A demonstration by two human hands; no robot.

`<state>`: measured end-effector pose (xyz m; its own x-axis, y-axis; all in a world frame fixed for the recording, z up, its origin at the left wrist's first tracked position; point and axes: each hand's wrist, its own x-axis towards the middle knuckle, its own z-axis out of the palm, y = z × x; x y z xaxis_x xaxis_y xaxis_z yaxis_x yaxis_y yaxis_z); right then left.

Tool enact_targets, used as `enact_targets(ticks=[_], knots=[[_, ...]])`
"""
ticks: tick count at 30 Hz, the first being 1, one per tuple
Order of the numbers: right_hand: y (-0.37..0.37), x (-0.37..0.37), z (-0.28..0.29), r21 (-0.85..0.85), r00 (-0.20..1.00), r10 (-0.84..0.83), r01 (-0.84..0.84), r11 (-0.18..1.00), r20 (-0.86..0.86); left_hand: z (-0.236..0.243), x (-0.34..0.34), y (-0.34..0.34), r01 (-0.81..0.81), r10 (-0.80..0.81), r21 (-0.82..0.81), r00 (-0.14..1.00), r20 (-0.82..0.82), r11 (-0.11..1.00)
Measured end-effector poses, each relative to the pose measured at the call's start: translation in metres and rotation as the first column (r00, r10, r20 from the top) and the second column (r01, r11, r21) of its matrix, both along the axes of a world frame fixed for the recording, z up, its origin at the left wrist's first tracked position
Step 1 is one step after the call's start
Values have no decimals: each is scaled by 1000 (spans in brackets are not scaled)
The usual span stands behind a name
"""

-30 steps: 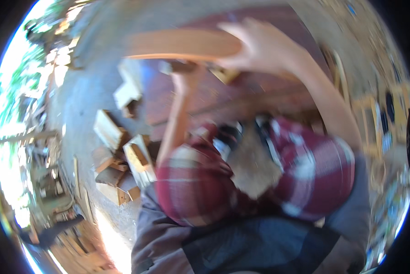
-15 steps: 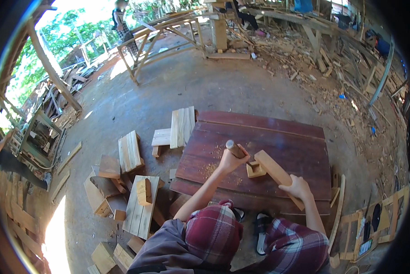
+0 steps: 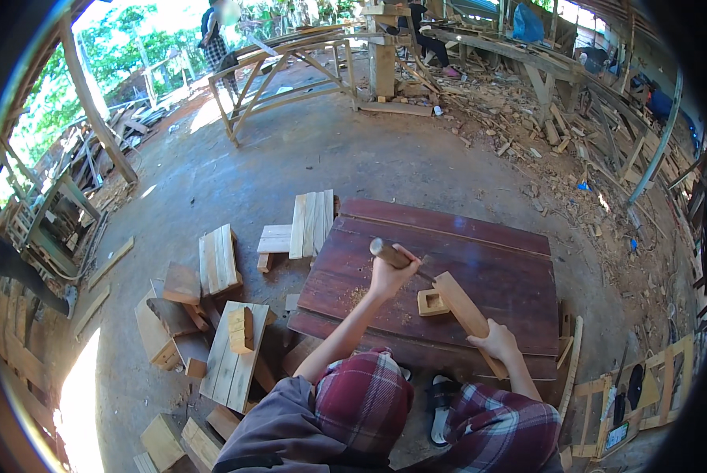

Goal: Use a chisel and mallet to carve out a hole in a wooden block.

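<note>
My left hand (image 3: 393,277) is closed round the wooden handle of a chisel (image 3: 387,254); its metal blade points down to the right, by the upper end of a pale wooden board (image 3: 460,302). My right hand (image 3: 494,340) grips that board near its lower end, holding it at a slant over a dark red-brown plank tabletop (image 3: 480,248). Just left of the board, a small block with a square hole (image 3: 433,303) sits on the tabletop, with wood shavings to its left. Whether the blade touches the board I cannot tell.
Slatted pieces (image 3: 219,260) and wood blocks (image 3: 164,437) lie on the left. A person stands by a trestle frame (image 3: 282,75) at the back; another person (image 3: 424,47) sits beyond. A person's leg (image 3: 34,284) shows far left. Scrap wood (image 3: 558,126) litters the right.
One second ago the view was blurred and the board was raised horizontally. It is now lowered to a slant. Since half a second ago, the chisel has tilted, showing its blade beside the board's end.
</note>
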<state>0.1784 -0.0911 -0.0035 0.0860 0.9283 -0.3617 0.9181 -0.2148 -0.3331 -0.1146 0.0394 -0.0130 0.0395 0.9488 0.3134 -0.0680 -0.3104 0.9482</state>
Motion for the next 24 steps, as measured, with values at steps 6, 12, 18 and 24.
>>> enact_targets(ticks=[6, 12, 18, 24], knots=[[6, -5, -13, 37, 999, 21, -19, 999, -46, -24, -35, -13, -243, 245, -62, 969, 29, 968], [12, -2, -37, 131, 997, 15, -4, 991, -78, -76, -88, -75, -407, 536, -455, 820, 200, 792], [1, -4, -33, 116, 996, 14, -3, 993, -88, -78, -66, -81, -458, 357, -468, 887, -291, 756], [7, -8, -39, 94, 992, 63, -52, 994, -112, -95, -83, -82, -348, 27, -324, 717, -696, 880]])
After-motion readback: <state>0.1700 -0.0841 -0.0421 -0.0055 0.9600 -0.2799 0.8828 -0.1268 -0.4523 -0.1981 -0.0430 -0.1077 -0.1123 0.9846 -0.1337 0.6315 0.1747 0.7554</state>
